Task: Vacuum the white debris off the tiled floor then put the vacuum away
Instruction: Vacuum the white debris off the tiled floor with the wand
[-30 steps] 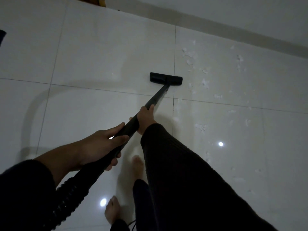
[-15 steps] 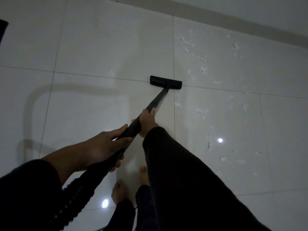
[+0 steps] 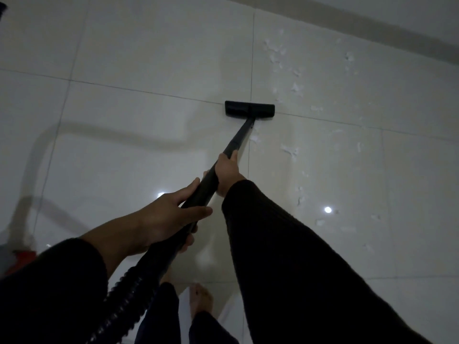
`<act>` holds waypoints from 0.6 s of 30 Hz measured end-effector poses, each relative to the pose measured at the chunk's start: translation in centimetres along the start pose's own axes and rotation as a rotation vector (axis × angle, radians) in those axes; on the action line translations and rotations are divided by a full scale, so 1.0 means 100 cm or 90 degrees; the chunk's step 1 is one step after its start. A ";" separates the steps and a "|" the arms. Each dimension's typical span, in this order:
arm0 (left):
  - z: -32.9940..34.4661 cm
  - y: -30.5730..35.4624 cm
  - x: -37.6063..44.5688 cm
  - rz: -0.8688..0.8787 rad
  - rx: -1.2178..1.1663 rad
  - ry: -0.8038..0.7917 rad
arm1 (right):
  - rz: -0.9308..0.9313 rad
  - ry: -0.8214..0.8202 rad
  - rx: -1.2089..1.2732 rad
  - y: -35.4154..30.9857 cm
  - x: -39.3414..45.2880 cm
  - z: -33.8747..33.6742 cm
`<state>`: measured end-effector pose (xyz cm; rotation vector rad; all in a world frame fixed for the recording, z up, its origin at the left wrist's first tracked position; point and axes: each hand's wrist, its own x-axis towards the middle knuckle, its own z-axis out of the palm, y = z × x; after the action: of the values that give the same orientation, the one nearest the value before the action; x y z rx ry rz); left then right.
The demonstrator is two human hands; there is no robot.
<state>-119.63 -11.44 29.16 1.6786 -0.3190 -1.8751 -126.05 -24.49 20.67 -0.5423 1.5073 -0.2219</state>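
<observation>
Both hands grip the black vacuum wand [image 3: 238,138]. My right hand [image 3: 227,173] holds it higher up the tube, my left hand [image 3: 169,217] lower, where the ribbed hose [image 3: 129,291] begins. The flat black floor head [image 3: 249,109] rests on the glossy white tiled floor [image 3: 149,58], across a grout line. White debris [image 3: 289,151] lies scattered to the right of the head and wand, from near the far wall down toward my right sleeve. More scraps [image 3: 275,54] sit just beyond the head.
A wall base [image 3: 372,28] runs along the far right. A red and grey object [image 3: 21,259], partly hidden by my left sleeve, sits at the left edge. My bare foot [image 3: 201,301] stands below the hands. Ceiling lights reflect on the tiles.
The floor head sits nearer the grout crossing and the debris than a second ago. My feet have shifted and the view has tilted, so a red object shows at the left.
</observation>
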 end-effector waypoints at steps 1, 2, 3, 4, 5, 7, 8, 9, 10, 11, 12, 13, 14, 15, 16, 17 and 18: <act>0.007 -0.003 0.002 0.004 0.005 0.002 | 0.000 0.001 -0.001 0.002 0.001 -0.008; 0.014 -0.006 0.004 0.007 0.010 0.005 | -0.003 0.001 -0.004 0.004 0.003 -0.015; 0.020 -0.008 0.006 0.010 0.016 0.006 | -0.009 -0.002 -0.004 0.007 0.007 -0.023; 0.026 -0.010 0.008 0.012 0.020 0.005 | -0.012 -0.007 -0.001 0.010 0.011 -0.029; 0.031 -0.013 0.009 0.012 0.024 0.003 | -0.007 -0.008 0.003 0.013 0.013 -0.034; 0.039 -0.019 0.010 0.012 0.031 0.003 | 0.011 -0.009 0.011 0.018 0.013 -0.041; 0.042 -0.022 0.009 0.009 0.032 0.005 | 0.014 -0.011 0.014 0.021 0.011 -0.044; 0.045 -0.025 0.007 0.007 0.033 0.006 | 0.017 -0.012 0.016 0.024 0.009 -0.046; 0.048 -0.028 0.004 0.006 0.034 0.007 | 0.019 -0.014 0.019 0.027 0.006 -0.048; 0.050 -0.030 0.001 0.003 0.035 0.007 | 0.020 -0.015 0.020 0.030 0.002 -0.050; 0.052 -0.032 -0.003 0.000 0.035 0.009 | 0.019 -0.015 0.019 0.032 -0.001 -0.052; 0.054 -0.034 -0.008 -0.005 0.033 0.013 | 0.017 -0.016 0.018 0.035 -0.006 -0.053; 0.055 -0.036 -0.012 -0.010 0.030 0.016 | 0.018 -0.015 0.019 0.038 -0.010 -0.054; 0.056 -0.038 -0.017 -0.015 0.025 0.018 | 0.020 -0.012 0.021 0.041 -0.015 -0.054; 0.057 -0.040 -0.021 -0.020 0.020 0.019 | 0.024 -0.010 0.022 0.045 -0.019 -0.054; 0.058 -0.043 -0.025 -0.026 0.016 0.021 | 0.027 -0.008 0.021 0.048 -0.022 -0.055; 0.058 -0.045 -0.030 -0.031 0.015 0.023 | 0.030 -0.008 0.021 0.052 -0.025 -0.055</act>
<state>-126.39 -7.31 30.16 1.7486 -0.2890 -1.8794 -132.61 -19.94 20.57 -0.4812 1.4994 -0.2057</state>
